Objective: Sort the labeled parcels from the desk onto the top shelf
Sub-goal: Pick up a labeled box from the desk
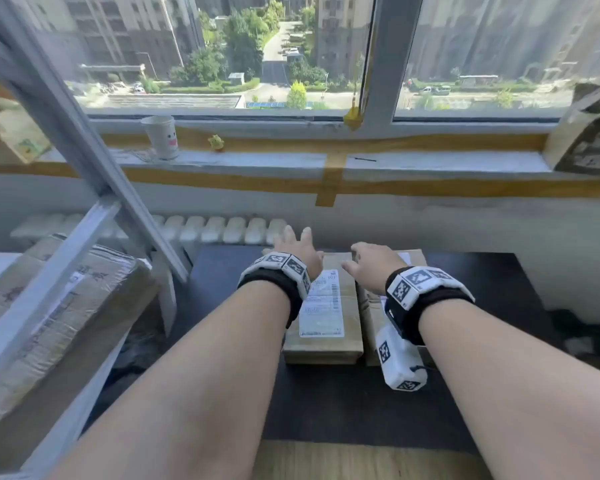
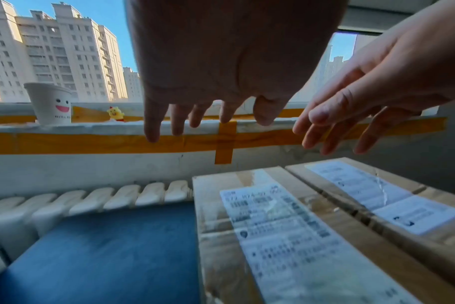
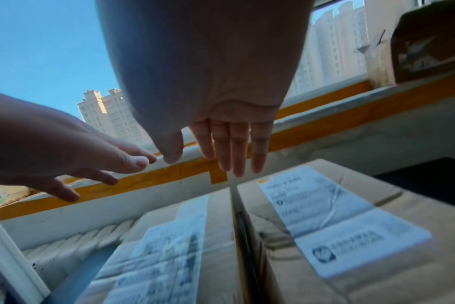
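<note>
Two brown cardboard parcels lie side by side on the dark desk, each with a white shipping label on top. The left parcel sits under my left hand, whose fingers are spread and straight above its far end. Above the far end of the right parcel hovers my right hand, fingers straight and together. Neither hand holds anything. My right forearm hides most of the right parcel in the head view.
A white metal shelf frame stands at the left with a large taped box on a lower level. Behind the desk are a white radiator and a windowsill with a paper cup and a small yellow toy.
</note>
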`<state>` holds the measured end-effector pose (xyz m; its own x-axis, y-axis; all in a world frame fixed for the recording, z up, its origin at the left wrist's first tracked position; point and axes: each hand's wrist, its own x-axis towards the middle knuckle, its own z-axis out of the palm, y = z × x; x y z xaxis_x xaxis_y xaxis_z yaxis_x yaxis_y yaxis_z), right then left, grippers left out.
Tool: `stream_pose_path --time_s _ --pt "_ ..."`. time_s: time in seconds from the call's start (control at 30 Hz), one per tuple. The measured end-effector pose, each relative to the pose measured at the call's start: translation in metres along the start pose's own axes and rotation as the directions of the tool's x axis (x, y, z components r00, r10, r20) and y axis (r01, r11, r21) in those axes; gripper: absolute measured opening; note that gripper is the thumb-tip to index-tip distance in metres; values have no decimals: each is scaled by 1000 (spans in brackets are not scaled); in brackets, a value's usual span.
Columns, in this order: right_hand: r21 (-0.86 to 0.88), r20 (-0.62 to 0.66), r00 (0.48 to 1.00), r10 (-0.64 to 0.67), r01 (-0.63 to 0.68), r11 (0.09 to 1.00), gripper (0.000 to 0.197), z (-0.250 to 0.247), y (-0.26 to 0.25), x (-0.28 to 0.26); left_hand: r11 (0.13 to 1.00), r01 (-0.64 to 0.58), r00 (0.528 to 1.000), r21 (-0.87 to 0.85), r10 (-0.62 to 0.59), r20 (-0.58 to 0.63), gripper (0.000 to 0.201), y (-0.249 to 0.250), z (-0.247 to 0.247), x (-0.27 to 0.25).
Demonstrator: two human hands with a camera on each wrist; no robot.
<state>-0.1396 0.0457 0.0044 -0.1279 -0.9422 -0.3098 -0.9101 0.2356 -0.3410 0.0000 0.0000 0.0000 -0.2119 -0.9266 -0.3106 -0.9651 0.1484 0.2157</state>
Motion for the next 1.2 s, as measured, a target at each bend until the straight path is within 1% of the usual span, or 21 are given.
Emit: stream_pose_path --time_s 0.03,0.1,0.13,0.27,0.37,0.43,0.47,0.53,0.57,0.67,0.73,0.77,0.8,0.87,0.9,0.97,1.0,1.07,1.13,1.17,1.2 --pt "4 8 1000 -2 2 1000 25 6 2 2 1000 24 999 15 -25 30 59 -2 4 1" --pt "5 16 1000 26 -26 1000 31 19 6 5 996 91 993 -15 -90 71 60 -9 15 6" --pt "-2 37 997 71 -71 997 32 25 6 2 991 129 987 -41 -124 99 61 -13 20 7" --pt "21 20 993 119 -119 993 25 42 8 0 946 260 947 -193 -210 244 77 -21 40 9" --pt "41 30 987 159 -160 986 18 50 7 2 889 333 929 -315 -253 269 75 -23 44 10" --pt "89 51 982 184 -188 978 16 50 5 2 860 366 921 -355 -280 271 65 -26 43 12" --pt "135 60 979 195 -201 970 17 48 4 2 856 359 925 -372 -273 266 53 -29 37 11" --pt "261 58 977 205 -212 942 17 45 3 4 857 326 940 -399 -250 232 20 -36 26 10" --pt "332 46 976 212 -215 918 17 43 3 5 856 312 946 -412 -243 213 15 -42 22 10" --pt "520 9 971 239 -209 828 22 36 1 5 814 297 955 -498 -261 144 20 -53 7 1" --pt "640 7 967 254 -200 742 23 26 -5 1 773 267 962 -576 -243 120 14 -56 -5 -4" --pt "689 6 965 260 -193 699 24 19 -10 -3 743 246 967 -622 -234 103 18 -56 -11 -6" --pt "724 2 965 263 -183 665 27 13 -14 -6 708 234 968 -667 -236 88 30 -56 -16 -8" --pt "770 -26 967 254 -142 622 26 2 -22 -11 631 201 971 -749 -231 66 45 -57 -30 -15" --pt "787 -47 968 248 -118 606 26 -3 -25 -14 601 180 973 -779 -227 49 51 -58 -37 -18" --pt "817 -79 967 241 -75 572 27 -13 -33 -21 553 150 975 -820 -222 29 55 -59 -50 -27" --pt "827 -88 967 239 -63 558 28 -16 -36 -23 542 144 975 -828 -222 24 57 -60 -55 -30" --pt "834 -109 967 229 -36 551 22 -22 -41 -27 527 137 974 -839 -228 16 75 -63 -60 -35" --pt "825 -116 969 217 -28 565 12 -25 -45 -30 552 128 974 -824 -226 -1 89 -63 -66 -42" --pt "825 -107 971 213 -33 564 13 -26 -47 -32 565 126 975 -815 -222 -3 91 -64 -68 -45" --pt "836 -82 975 208 -46 547 17 -26 -49 -34 559 130 977 -819 -212 10 89 -64 -70 -49"
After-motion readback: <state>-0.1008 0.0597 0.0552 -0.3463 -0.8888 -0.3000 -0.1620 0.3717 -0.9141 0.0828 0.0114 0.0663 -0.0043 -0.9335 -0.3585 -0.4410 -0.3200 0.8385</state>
